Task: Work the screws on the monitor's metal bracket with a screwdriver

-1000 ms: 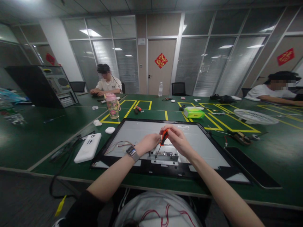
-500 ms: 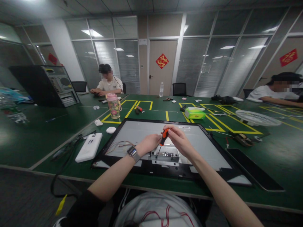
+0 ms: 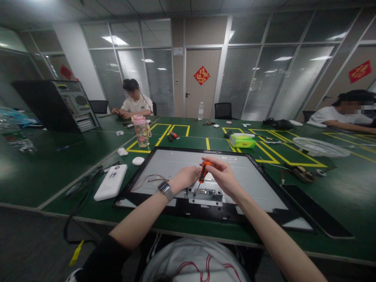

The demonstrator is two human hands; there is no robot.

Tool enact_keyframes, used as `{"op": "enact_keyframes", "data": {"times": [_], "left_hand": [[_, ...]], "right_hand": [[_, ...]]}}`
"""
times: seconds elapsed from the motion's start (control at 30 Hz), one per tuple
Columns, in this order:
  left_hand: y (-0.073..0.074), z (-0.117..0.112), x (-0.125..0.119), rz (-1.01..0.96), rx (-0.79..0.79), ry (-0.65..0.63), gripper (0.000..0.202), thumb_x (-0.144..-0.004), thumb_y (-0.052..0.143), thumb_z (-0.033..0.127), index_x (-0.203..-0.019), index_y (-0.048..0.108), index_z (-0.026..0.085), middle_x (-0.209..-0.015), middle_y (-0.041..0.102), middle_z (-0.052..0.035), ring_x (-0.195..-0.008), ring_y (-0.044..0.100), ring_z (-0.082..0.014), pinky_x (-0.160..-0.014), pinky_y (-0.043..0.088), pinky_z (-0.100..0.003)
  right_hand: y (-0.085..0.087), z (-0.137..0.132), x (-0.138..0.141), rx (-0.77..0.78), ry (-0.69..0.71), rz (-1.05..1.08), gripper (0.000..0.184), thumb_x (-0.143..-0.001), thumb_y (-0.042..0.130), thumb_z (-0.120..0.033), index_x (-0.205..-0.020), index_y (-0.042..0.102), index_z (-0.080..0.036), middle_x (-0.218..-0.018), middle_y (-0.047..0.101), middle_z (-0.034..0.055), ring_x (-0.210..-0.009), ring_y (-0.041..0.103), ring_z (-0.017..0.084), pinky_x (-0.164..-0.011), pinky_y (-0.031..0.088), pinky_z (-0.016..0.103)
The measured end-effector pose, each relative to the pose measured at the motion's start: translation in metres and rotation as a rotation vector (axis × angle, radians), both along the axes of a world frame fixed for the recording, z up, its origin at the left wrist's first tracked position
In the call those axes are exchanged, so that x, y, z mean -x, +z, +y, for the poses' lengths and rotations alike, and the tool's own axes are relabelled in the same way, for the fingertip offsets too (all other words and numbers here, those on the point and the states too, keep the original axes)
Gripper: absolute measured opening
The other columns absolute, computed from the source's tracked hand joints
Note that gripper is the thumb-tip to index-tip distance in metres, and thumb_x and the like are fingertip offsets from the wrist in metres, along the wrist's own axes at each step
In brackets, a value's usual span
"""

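Note:
A flat monitor panel point(image 3: 258, 176) lies face down in its black frame on the green table before me. A small metal bracket point(image 3: 205, 192) sits on its back near the front edge. My right hand point(image 3: 222, 174) is closed round the orange handle of a small screwdriver point(image 3: 202, 174), whose tip rests on the bracket's left end. My left hand point(image 3: 185, 177), with a watch on its wrist, is closed beside the handle and touches its lower part. Thin coloured wires point(image 3: 148, 179) run across the panel's left side.
A white power bank point(image 3: 111, 182) and a black cable lie left of the panel. A dark slab point(image 3: 314, 209) lies to the right. Behind stand a pink bottle point(image 3: 141, 131), a green tissue pack point(image 3: 241, 140) and a white fan grille point(image 3: 320, 147). Two other people sit at the far sides.
The screwdriver's handle has tipped a little lower and my right hand's fingers have shifted round it. Both hands stay over the bracket.

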State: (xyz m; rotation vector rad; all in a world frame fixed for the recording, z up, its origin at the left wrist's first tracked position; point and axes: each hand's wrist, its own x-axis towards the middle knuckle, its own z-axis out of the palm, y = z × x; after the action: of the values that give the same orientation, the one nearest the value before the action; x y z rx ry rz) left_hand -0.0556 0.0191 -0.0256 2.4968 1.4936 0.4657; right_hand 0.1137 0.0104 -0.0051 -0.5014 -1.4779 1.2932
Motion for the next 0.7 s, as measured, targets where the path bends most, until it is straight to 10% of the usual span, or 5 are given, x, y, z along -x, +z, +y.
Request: {"op": "enact_keyframes", "data": {"times": [0.7], "left_hand": [[0.008, -0.006, -0.003, 0.037, 0.07, 0.063, 0.025, -0.095, 0.04, 0.019, -0.098, 0.064, 0.013, -0.095, 0.071, -0.0116, -0.083, 0.065, -0.0216, -0.078, 0.05, -0.032]], "right_hand": [[0.005, -0.012, 0.001, -0.083, 0.23, -0.027, 0.028, -0.081, 0.072, -0.049, -0.095, 0.072, -0.024, -0.095, 0.07, 0.0064, -0.092, 0.067, 0.021, -0.088, 0.052, 0.038]]}}
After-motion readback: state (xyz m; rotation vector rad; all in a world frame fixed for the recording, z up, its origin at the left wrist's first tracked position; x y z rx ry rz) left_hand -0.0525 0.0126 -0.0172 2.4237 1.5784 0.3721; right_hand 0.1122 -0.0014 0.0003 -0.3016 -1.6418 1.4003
